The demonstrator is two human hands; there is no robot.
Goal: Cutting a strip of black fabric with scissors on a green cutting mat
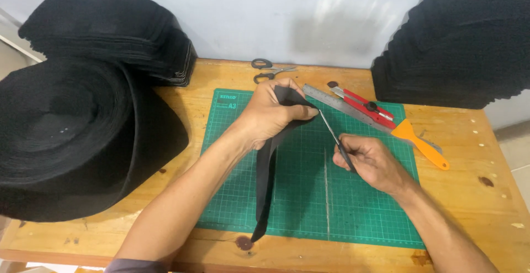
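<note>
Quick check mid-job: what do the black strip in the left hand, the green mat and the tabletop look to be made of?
Black strip: matte and limp, probably fabric or felt, hanging over the table edge. Green mat: smooth sheet printed with a grid, likely vinyl or rubber; scored lines show. Tabletop: light wood with visible knots and grain.
</note>
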